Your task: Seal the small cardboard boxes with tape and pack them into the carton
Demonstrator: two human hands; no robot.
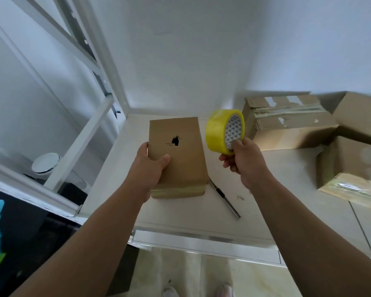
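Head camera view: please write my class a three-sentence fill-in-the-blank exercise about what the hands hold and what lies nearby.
1. The right hand holds a roll of tape coloured ____.
2. The left hand grips the small cardboard box, which bears a ____ mark.
3. The utility knife lies on the table to the ____ of that box.
Missing words: yellow; black; right.

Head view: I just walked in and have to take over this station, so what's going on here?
A person is sealing boxes at a white table. The left grip holds a small cardboard box by its side, tape already banding its near end. The right grip holds a yellow tape roll in the air beside the box. A utility knife lies right of the box; larger cartons sit further right.
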